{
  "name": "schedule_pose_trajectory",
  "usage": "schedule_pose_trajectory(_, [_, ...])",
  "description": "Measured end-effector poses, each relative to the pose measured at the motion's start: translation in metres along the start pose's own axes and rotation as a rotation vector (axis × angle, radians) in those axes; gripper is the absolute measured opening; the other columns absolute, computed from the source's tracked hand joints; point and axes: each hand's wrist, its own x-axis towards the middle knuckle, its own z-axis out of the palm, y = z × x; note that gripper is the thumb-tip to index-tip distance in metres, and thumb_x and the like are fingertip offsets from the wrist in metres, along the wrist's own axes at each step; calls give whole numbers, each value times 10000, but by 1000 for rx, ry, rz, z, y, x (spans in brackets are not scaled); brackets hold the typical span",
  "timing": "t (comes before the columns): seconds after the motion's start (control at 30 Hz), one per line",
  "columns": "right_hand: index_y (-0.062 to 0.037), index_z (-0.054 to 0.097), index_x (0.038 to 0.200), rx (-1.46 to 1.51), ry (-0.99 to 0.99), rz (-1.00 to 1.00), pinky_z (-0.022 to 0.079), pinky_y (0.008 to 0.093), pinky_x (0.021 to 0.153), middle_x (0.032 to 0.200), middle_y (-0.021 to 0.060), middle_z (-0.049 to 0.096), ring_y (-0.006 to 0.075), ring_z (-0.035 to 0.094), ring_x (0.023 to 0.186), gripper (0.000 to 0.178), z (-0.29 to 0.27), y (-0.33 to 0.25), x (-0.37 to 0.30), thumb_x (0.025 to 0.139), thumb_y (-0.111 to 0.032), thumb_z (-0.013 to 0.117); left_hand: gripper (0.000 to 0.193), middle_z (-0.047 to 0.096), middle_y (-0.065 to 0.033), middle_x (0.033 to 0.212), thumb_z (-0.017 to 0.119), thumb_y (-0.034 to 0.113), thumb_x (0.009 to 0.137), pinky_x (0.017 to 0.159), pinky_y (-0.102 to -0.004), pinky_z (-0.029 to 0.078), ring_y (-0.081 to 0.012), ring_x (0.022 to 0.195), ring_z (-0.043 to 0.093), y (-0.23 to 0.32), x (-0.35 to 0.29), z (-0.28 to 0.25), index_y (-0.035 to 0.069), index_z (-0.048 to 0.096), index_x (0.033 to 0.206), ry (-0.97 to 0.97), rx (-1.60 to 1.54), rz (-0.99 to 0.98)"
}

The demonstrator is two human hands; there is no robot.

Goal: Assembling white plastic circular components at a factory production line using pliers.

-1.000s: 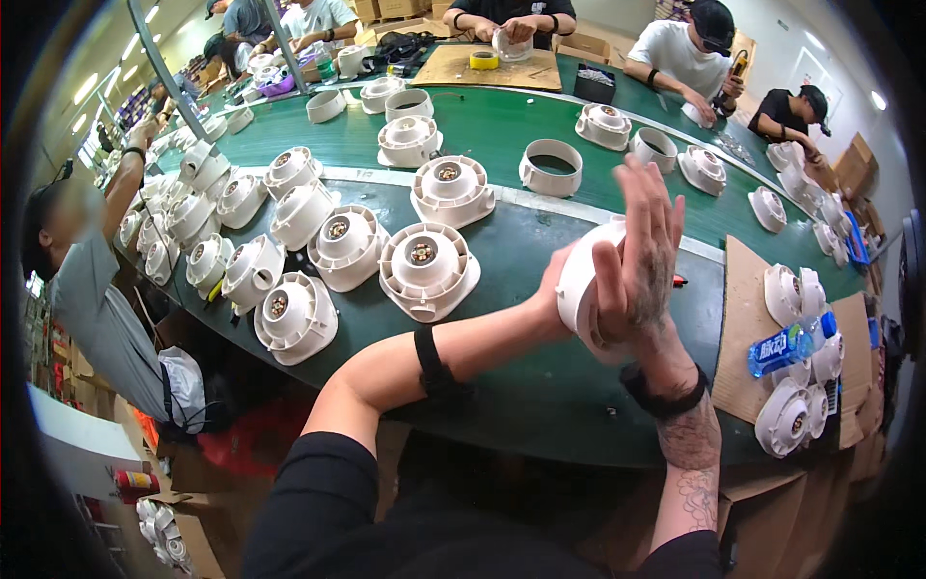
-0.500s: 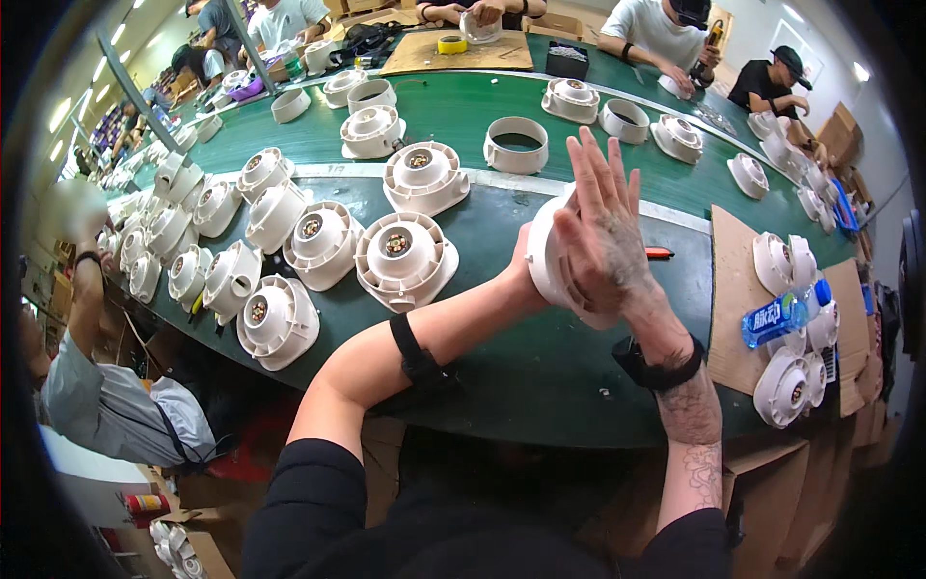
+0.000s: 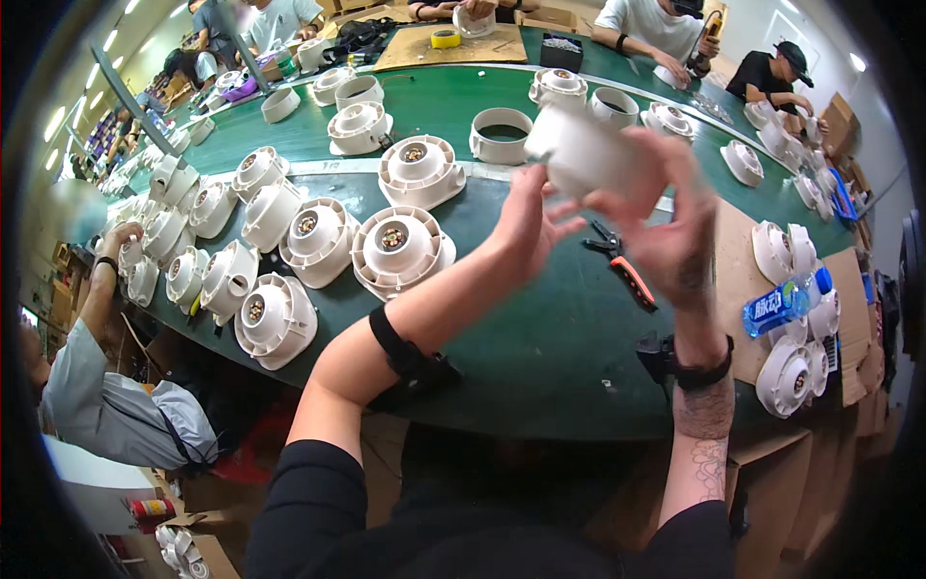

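Note:
A white round plastic housing (image 3: 596, 159), smeared by motion, is held up over the dark green table. My right hand (image 3: 680, 217) grips it from the right, blurred, with the fingers curled round its side. Just below its left edge, my left hand (image 3: 536, 220) has its fingers apart and holds nothing; whether a fingertip touches the housing I cannot tell. On the tabletop under the hands lies a pair of pliers (image 3: 622, 268) with black jaws and orange handles. To the left stand more white housings (image 3: 394, 251) with ribbed rims and brassy parts in their centres.
A plain white ring (image 3: 501, 136) sits on the green conveyor belt (image 3: 434, 111) beyond the pale strip. At right, cardboard (image 3: 738, 289) bears several housings and a blue-labelled bottle (image 3: 776, 309). A co-worker's hand (image 3: 123, 234) reaches among housings at left. Other people work across the belt.
The housing has been raised and turned in my right hand. My left hand has come away from its side, fingers spreading. The pliers, mostly hidden before, now show.

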Motion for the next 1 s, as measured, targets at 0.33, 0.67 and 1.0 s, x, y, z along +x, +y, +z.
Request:
schedule_pose_trajectory(0.33, [58,458,1381,990,32,318,488,329,985,1281,163,597,194,592,1161,618,-33,21,0,931,-296,693,710,645,-86,1188,802,178,730,949,-340,513,-172,1086,619,79,-30,13,-21,496,1339,-503,595,436])
schedule_pose_trajectory(0.67, [1,549,1314,-167,-505,371,435,455,1045,1287,200,571,357,539,1237,791,-13,122,-88,756,-507,788,443,647,-57,956,792,114,715,762,-266,537,-110,883,631,96,-26,21,32,512,1047,-172,576,714])
schedule_pose_trajectory(1.0, [-15,510,1330,-311,-970,764,443,440,1014,1270,223,540,388,534,1175,992,-17,101,-106,567,-536,871,399,623,-35,884,806,143,703,729,-250,512,-88,817,595,88,-20,9,33,513,950,-53,776,738])
